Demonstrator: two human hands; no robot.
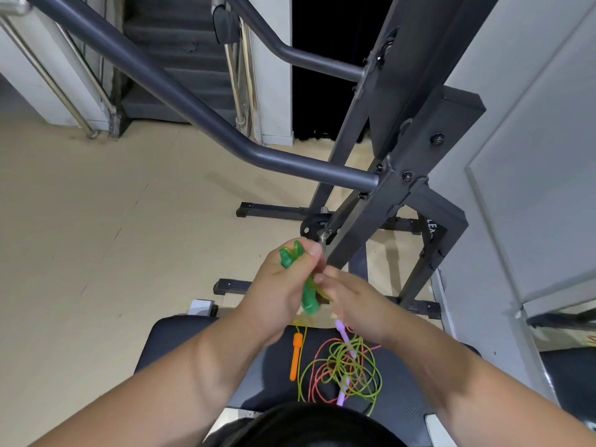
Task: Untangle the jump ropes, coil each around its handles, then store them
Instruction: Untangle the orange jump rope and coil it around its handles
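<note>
Above the bench, the left hand grips both green handles and the right hand pinches their cord, so coiling seems to be the step in hand. The next move calls for snug turns, drawing slack from the tangle on the bench without snagging.

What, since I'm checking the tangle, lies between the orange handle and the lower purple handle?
Head view: loops of yellow-green rope and pink rope lie between orange handle and purple handle, on the bench.

Translucent glossy plastic green handles; matt black padded bench; matt grey metal frame.
</note>
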